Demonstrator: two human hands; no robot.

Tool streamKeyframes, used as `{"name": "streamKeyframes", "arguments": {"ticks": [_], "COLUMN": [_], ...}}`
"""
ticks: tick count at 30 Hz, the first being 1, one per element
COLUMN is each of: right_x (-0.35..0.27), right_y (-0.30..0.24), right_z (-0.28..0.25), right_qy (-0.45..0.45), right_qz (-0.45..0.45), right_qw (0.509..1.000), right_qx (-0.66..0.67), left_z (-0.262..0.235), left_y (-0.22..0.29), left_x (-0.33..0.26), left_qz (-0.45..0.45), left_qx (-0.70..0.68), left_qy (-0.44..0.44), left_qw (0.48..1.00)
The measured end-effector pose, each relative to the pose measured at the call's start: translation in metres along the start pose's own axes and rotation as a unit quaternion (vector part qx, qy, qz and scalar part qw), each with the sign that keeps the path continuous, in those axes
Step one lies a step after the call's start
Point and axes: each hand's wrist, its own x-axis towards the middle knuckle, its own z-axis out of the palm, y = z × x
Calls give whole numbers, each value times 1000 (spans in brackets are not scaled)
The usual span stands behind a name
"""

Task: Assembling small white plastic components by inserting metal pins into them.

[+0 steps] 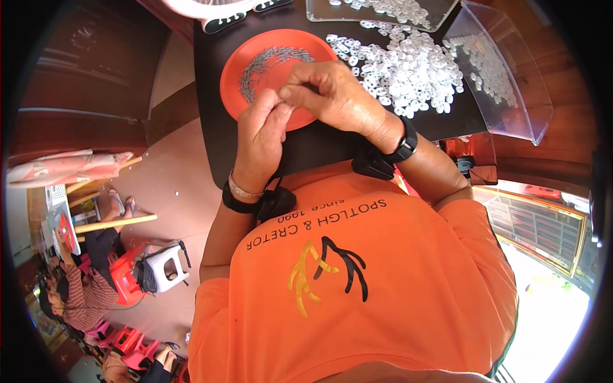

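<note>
Head view, looking straight down: the left hand and right hand meet over the near side of the round orange-red tray. Fingers on both are bent and closed in a pinch, tips together; honestly can't tell what's between them, if anything, because they cover it.

Small grey bits lie in a loose curved band inside the tray. Just right of it there's a big heap of white oval pieces on the dark surface, and more sit in the clear bin past that.

Handling guess: the white ones look like moulded plastic, so light, stiff, kinda slick, not very fragile. I'd take one by its long edges. Grey bits look thin and hard, super easy to drop, so pinch mid-length.
</note>
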Motion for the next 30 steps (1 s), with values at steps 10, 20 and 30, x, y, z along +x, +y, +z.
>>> {"name": "streamKeyframes", "arguments": {"ticks": [10,20,30], "right_x": [5,8,14], "right_y": [9,73,78], "right_z": [-51,-103,-94], "right_qy": [50,-64,-82], "right_qz": [45,51,70], "right_qw": [991,932,920], "right_qx": [-118,-354,-378], "left_z": [-15,-10,-11], "left_y": [-3,3,4], "left_x": [2,4,4], "left_qz": [-40,-63,-68], "left_qx": [-51,-79,-69], "left_qy": [4,6,3], "left_qw": [998,995,995]}}
